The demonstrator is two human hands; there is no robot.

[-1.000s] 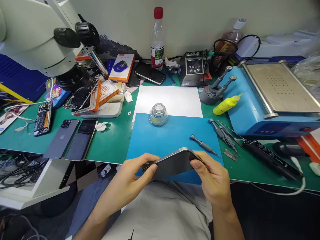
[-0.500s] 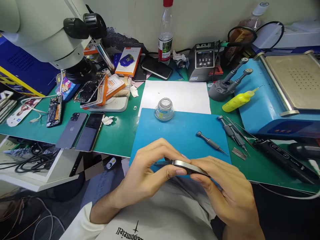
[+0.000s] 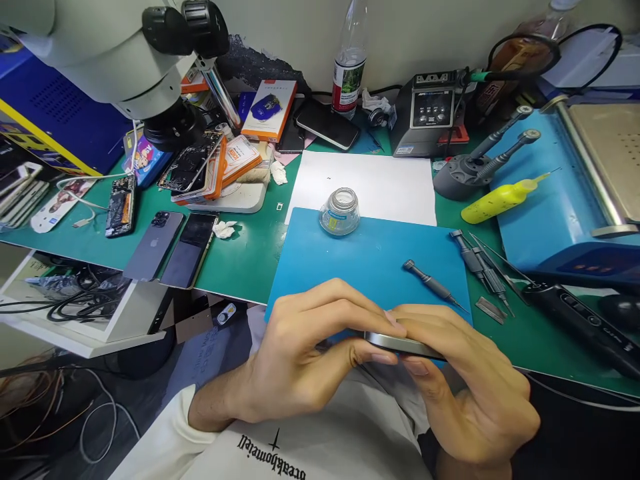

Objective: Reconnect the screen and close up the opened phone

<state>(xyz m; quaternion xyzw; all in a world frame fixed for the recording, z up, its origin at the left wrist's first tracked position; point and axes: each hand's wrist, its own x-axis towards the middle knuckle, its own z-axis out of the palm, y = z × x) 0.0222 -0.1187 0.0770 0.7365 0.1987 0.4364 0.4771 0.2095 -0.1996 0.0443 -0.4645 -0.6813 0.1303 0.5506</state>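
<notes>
Both my hands grip a grey phone (image 3: 400, 343) edge-on, just over the near edge of the blue mat (image 3: 370, 260). My left hand (image 3: 305, 353) pinches its left part, fingers over the top and thumb below. My right hand (image 3: 470, 387) wraps the right end, fingers closed round it. Only the phone's thin metal edge shows. A grey screwdriver (image 3: 433, 285) lies on the mat just beyond my hands, and a small glass jar (image 3: 340, 211) stands at the mat's far edge.
A microscope (image 3: 125, 60) hangs over the left of the green bench. Two phones (image 3: 170, 247) lie below it. More screwdrivers and tweezers (image 3: 480, 267), a yellow squeeze bottle (image 3: 500, 198), a soldering station (image 3: 430, 113), a blue heating plate (image 3: 565, 193) and a black tool (image 3: 580, 317) fill the right.
The phone has tipped from showing its back to lying flat and edge-on. My left fingers closed over its top. The view has shifted down and to the left.
</notes>
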